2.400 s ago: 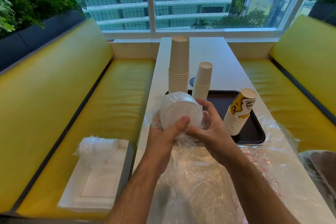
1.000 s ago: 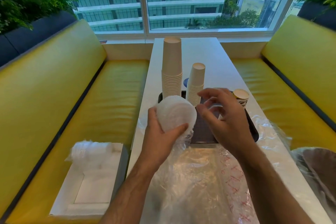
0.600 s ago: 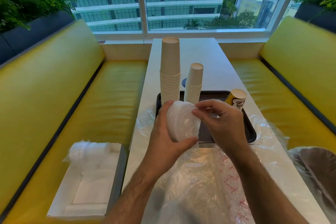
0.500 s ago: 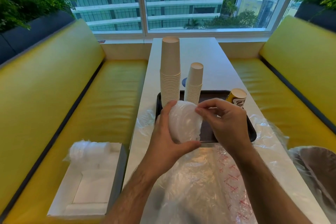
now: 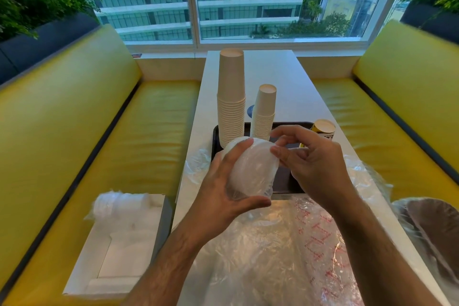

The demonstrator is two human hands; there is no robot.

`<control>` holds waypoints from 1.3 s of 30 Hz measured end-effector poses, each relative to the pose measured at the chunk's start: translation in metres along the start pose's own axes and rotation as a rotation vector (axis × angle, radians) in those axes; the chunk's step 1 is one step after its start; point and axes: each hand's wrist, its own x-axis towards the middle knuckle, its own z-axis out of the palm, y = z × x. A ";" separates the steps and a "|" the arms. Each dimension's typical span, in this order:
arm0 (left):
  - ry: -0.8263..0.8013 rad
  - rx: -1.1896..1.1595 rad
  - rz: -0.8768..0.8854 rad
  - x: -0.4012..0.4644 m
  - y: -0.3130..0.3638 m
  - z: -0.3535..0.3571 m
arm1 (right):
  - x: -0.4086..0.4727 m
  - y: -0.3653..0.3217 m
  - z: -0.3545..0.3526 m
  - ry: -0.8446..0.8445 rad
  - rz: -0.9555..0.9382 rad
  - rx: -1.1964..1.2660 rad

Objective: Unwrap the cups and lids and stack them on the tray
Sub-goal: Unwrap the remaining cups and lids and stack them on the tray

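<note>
Since half a second ago little has shifted: the right hand [image 5: 314,164] has lifted slightly, its thumb and forefinger still pinching at the upper right edge of the wrapped lids.

Nearest, a crumpled sheet of clear plastic wrap with red printing [image 5: 280,251] covers the near end of the white table [image 5: 275,77]; the red lettering is too small to read. On the yellow bench seat [image 5: 149,131] to the left sits a white open box [image 5: 119,251] with a bundle of plastic-wrapped white lids [image 5: 119,204] at its far edge.

Above the table's near end, the left hand [image 5: 223,189] grips a short stack of white round lids in clear film [image 5: 250,169], thumb under it and fingers curled over the top. The stack's axis points roughly toward the camera and tilts up, a flat round face showing.

Beyond the hands lies a black rectangular tray [image 5: 285,181]. At its far left corner stands a tall stack of plain cream paper cups [image 5: 231,97], upside down; just right of it, a shorter stack of cream paper cups [image 5: 264,112], also inverted. Near the far right edge a stack of yellow printed paper cups [image 5: 323,129] leans; its print cannot be read.
</note>
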 end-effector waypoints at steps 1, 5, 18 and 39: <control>0.008 0.002 0.008 0.000 0.000 -0.001 | 0.000 -0.001 -0.001 -0.016 -0.006 -0.004; 0.029 0.028 0.027 0.001 -0.001 -0.006 | 0.000 -0.003 -0.003 -0.085 -0.034 0.005; -0.009 -0.119 -0.069 -0.010 -0.016 -0.017 | 0.014 -0.004 -0.008 -0.460 0.139 0.193; 0.527 -0.706 -0.362 -0.025 -0.074 -0.060 | 0.012 0.133 0.130 -0.357 0.136 -0.420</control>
